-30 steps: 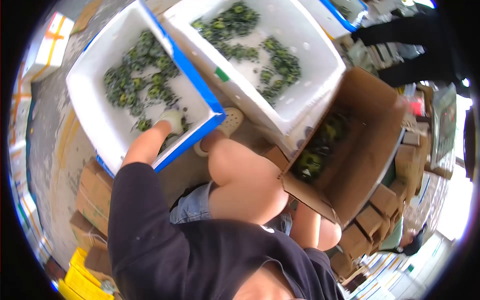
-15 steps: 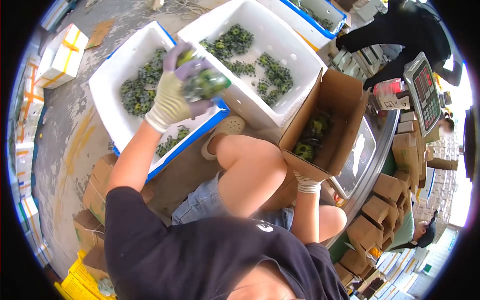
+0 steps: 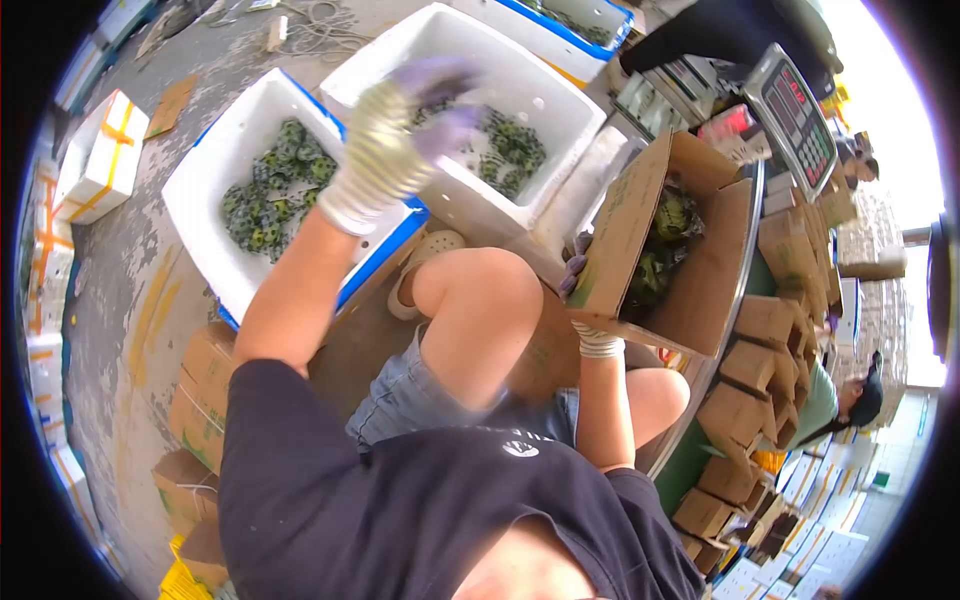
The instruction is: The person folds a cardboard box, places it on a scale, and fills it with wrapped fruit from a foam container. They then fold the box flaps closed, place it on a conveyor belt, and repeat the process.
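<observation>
Worn concrete floor, paint flaking, beneath a packing area. Central item: cardboard carton, open-topped and tilted. Contents: dark green packs, glossy as if wrapped in film, grouped inside; count not clear. At the carton's near end: right hand, gloved, fingers together and clamped on its lower edge, palm hidden beneath. Left of the carton, raised and well apart from it: left hand, gloved, blurred, fingers apart, nothing visible in the grasp. Just left of the carton: large white foam box, green clumps on its floor. Farther left of the carton: blue-edged foam box, holding similar clumps. Beyond the carton: digital scale, red display lit, and a person in dark clothing. Right of the carton: small brown cartons, piled. Risks, as judged: tilt and one-handed support at one end may let the carton roll outward and spill its packs, should the grip slip; a hurried left hand may knock the rim, and packs heaped to one side would worsen the imbalance.
</observation>
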### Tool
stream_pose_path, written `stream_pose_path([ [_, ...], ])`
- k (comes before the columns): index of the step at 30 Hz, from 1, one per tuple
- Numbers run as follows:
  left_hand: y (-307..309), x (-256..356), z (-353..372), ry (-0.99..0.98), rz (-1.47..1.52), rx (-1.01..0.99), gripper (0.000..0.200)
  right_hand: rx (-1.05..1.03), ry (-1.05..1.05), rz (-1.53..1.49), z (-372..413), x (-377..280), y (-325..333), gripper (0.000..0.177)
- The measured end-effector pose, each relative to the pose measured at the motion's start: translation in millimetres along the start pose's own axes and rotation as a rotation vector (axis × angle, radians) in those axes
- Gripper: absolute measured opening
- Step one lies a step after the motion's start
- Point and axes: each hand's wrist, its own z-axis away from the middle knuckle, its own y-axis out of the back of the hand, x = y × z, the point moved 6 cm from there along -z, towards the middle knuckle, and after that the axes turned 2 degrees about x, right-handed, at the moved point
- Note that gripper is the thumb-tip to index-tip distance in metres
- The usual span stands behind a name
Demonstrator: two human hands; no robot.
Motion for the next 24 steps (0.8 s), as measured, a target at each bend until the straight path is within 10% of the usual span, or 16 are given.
stream_pose_path([
  [3,97,-167,61,0.385,-0.26,0.217,0.025,-0.028,0.006,0.059,17,2,-4,0.061],
  [8,193,-362,233,0.932,-0.952,-0.237,0.048,0.009,0.131,0.309,32,1,-5,0.062],
  [10,170,-360,254,1.014,-1.185,-0.697,0.062,0.033,0.153,0.361,32,1,-1,0.062],
  [15,158,-395,288,1.027,-0.969,-1.073,0.074,0.091,0.134,0.44,22,-3,-4,0.064],
  [24,177,-376,290,1.608,-0.527,-0.627,0.026,0.175,0.123,0.479,2,-2,5,0.061],
])
